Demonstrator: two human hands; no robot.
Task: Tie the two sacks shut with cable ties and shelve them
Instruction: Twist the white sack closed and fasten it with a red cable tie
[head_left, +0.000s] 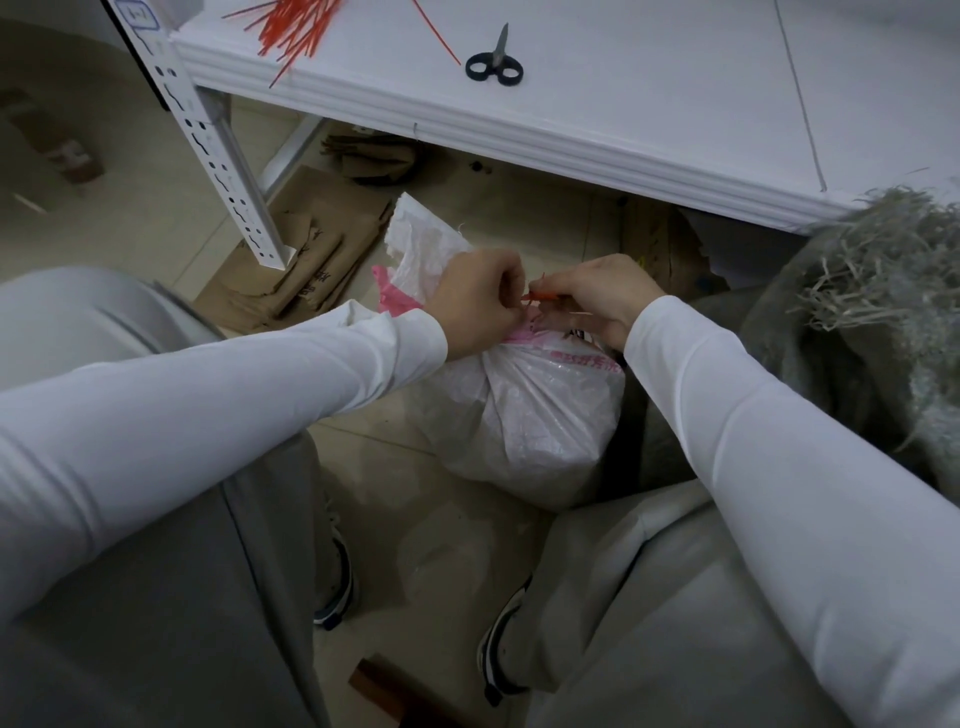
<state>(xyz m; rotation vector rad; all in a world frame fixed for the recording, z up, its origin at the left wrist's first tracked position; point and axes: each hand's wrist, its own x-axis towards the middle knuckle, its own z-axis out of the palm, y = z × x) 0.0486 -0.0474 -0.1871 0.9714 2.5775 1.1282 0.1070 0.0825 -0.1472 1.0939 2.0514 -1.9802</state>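
A white woven sack with pink print stands on the floor between my knees, its neck gathered and its loose top flopping away to the left. An orange cable tie runs around the neck. My left hand pinches one end of the tie, and my right hand pinches the other end, both directly over the sack's neck. A second sack, grey and open, stands at the right with shredded paper spilling from its top.
A white shelf spans the top, holding a heap of orange cable ties and black-handled scissors. A perforated white upright stands at left. Flattened cardboard lies under the shelf. My shoes rest on the tiled floor.
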